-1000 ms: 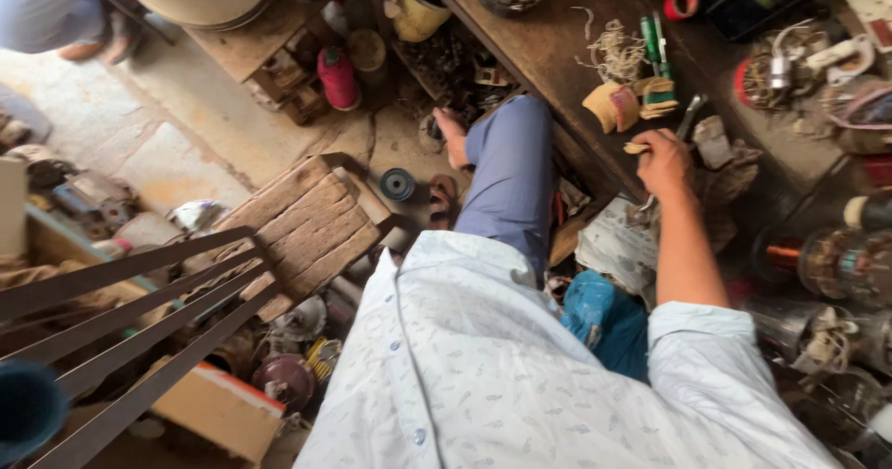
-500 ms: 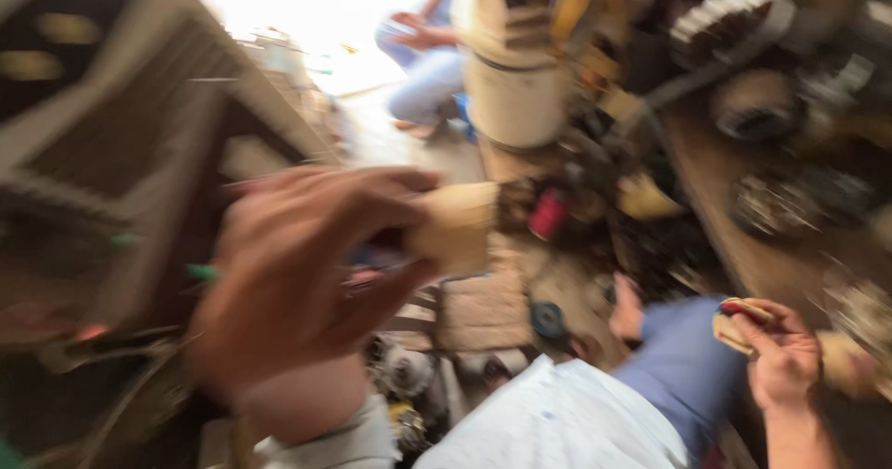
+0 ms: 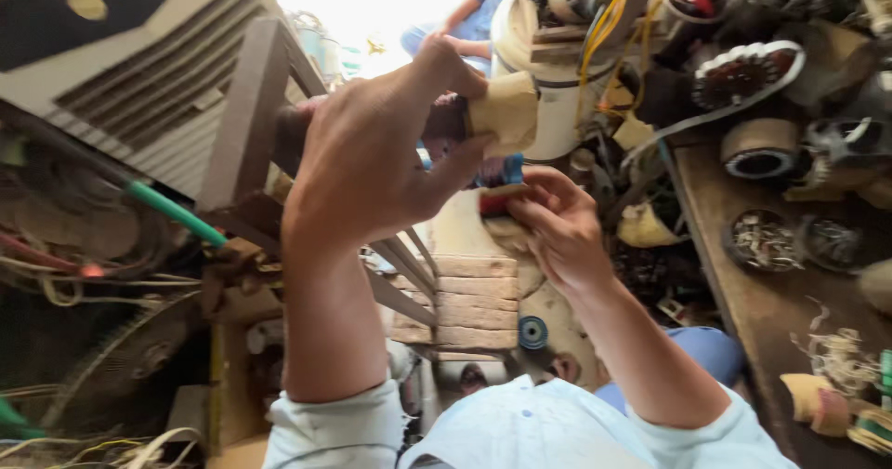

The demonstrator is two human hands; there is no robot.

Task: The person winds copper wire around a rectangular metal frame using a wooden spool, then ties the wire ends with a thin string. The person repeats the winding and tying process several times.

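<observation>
A tan paper strip (image 3: 505, 111) is held up in front of the camera, its flat face toward the view and slightly curled, pinched at its left edge by the left hand (image 3: 372, 148). Just below it sits a small part (image 3: 497, 176) with a blue end and a red piece under it, mostly hidden, gripped by the right hand (image 3: 553, 223). What the part is cannot be told.
</observation>
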